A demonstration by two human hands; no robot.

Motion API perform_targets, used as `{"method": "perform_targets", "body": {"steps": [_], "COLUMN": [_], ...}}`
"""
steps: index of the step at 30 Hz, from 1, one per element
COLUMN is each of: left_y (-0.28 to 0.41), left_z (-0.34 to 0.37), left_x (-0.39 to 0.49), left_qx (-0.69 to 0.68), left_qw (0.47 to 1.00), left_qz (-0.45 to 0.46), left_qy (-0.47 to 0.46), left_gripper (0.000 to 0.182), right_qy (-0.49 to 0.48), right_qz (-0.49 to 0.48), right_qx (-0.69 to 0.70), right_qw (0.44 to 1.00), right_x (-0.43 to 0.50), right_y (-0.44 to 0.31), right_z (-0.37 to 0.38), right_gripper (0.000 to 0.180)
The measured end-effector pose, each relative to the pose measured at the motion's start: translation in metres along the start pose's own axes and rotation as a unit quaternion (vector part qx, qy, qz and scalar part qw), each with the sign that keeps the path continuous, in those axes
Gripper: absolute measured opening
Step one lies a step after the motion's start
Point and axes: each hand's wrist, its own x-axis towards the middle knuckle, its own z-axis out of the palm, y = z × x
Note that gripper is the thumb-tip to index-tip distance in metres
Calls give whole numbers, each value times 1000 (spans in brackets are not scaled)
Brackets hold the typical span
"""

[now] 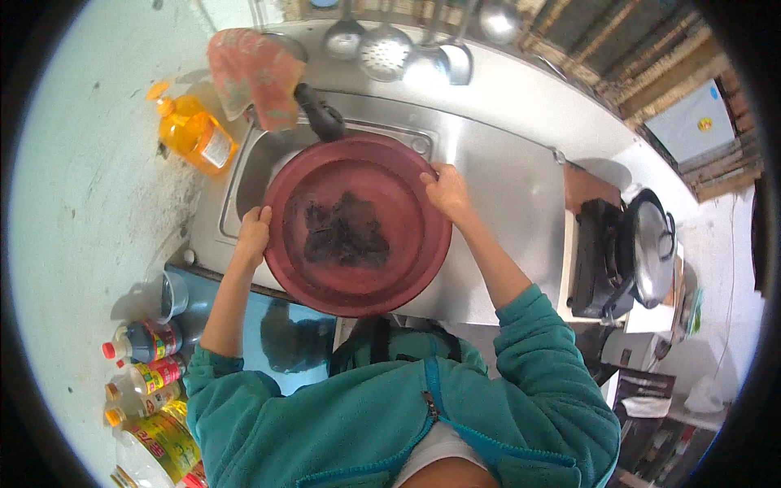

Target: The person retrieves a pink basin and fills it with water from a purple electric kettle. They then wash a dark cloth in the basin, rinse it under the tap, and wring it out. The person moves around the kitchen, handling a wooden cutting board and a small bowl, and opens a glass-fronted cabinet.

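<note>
A wide dark-red plastic basin (pixel 396 280) is held between my two hands over the front of the stainless steel sink (pixel 247 177). My left hand (pixel 253 230) grips its left rim, thumb on top. On the upper right rim, my right hand (pixel 446 190) has hold with the thumb over the edge. Inside the basin lies a dark, crumpled mass (pixel 348 232), perhaps wet cloth; its exact kind is unclear. The basin hides most of the sink bowl. Just behind its far rim stands a black faucet head (pixel 323 116).
An orange pump bottle of liquid soap (pixel 195 134) stands left of the sink, near a hanging reddish cloth (pixel 259 76). Ladles and a skimmer (pixel 385 52) hang behind. To the right, a lidded pan (pixel 653 253) sits by a black stove (pixel 595 259). Several bottles (pixel 146 341) line the left wall.
</note>
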Motion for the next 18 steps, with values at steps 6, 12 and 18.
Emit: {"method": "perform_targets", "body": {"steps": [6,12,18], "left_y": [13,29,64], "left_z": [60,160,237], "left_x": [-20,-23,-51], "left_qx": [-47,54,49], "left_qw": [996,988,982], "left_qz": [44,129,125], "left_qy": [-62,-73,-134], "left_gripper": [33,37,38], "right_qy": [51,157,205], "right_qz": [16,52,110], "right_qx": [7,-31,-53], "right_qw": [999,986,971], "right_x": [-37,-78,-98], "right_y": [43,109,177], "right_z": [-62,-128,-165], "right_gripper": [35,32,33]}}
